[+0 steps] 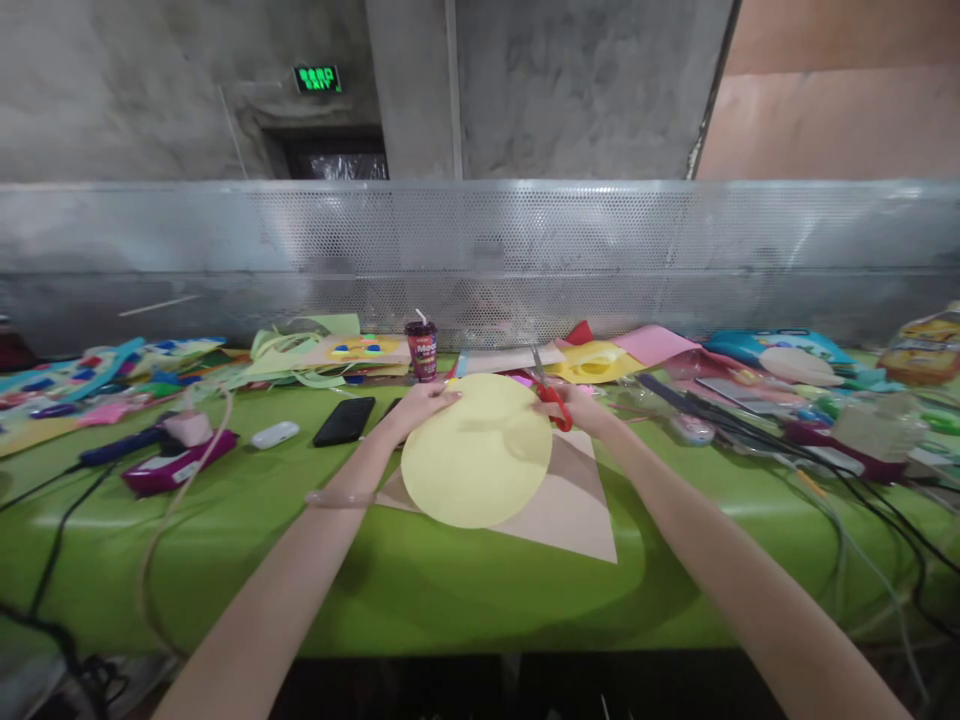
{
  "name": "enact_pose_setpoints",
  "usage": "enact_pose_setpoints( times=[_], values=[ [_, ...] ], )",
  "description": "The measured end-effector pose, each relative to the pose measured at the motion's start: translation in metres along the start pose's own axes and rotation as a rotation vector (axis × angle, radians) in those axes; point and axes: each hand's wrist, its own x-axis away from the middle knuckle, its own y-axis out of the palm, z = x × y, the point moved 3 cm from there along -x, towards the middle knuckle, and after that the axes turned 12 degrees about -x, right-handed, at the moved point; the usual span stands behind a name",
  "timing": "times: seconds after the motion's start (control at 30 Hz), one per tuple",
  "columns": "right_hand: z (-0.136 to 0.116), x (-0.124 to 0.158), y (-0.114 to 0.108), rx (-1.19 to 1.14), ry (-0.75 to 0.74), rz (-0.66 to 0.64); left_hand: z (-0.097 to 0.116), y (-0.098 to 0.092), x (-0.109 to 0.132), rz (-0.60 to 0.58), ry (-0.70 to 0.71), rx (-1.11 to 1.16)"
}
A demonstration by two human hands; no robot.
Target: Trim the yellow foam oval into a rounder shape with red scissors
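Observation:
A round, pale yellow sheet (476, 455), paper or felt, is held up in front of me. My left hand (426, 405) grips its upper left edge, the fingers partly behind it. At its upper right edge is my right hand (574, 405), closed around the red handles of a pair of scissors (553, 402), whose blades point up and away. Some of the right fingers also seem to touch the yellow circle. Below the circle a beige sheet (589, 505) lies on the green tabletop (480, 590), partly covered by it.
A purple cup with a straw (422, 352) stands behind my left hand. To the left are a black phone (343, 421), a white earbud case (275, 435) and a purple power strip (180, 465). Cables (840, 470) and coloured sheets (660, 345) lie at right. A perforated metal panel (480, 230) rises behind.

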Motion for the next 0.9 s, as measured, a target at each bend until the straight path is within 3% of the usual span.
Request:
enact_pose_setpoints(
  times=[0.07, 0.23, 0.4, 0.57, 0.9],
  values=[
    [0.001, 0.0, 0.001, 0.032, 0.007, -0.009, -0.001, 0.001, -0.001, 0.002, 0.02, 0.057],
    [0.0, -0.003, -0.011, -0.054, -0.027, 0.169, -0.006, 0.002, -0.005, 0.036, 0.05, 0.255],
    [0.0, -0.004, -0.019, -0.122, -0.04, 0.265, -0.014, -0.001, -0.01, 0.064, 0.037, 0.156],
    [0.008, -0.007, -0.019, -0.136, 0.036, 0.225, -0.02, -0.007, -0.015, 0.182, 0.052, 0.146],
    [0.022, -0.008, -0.023, 0.037, 0.045, 0.197, -0.018, -0.01, -0.015, 0.257, 0.029, 0.282]
  ],
)
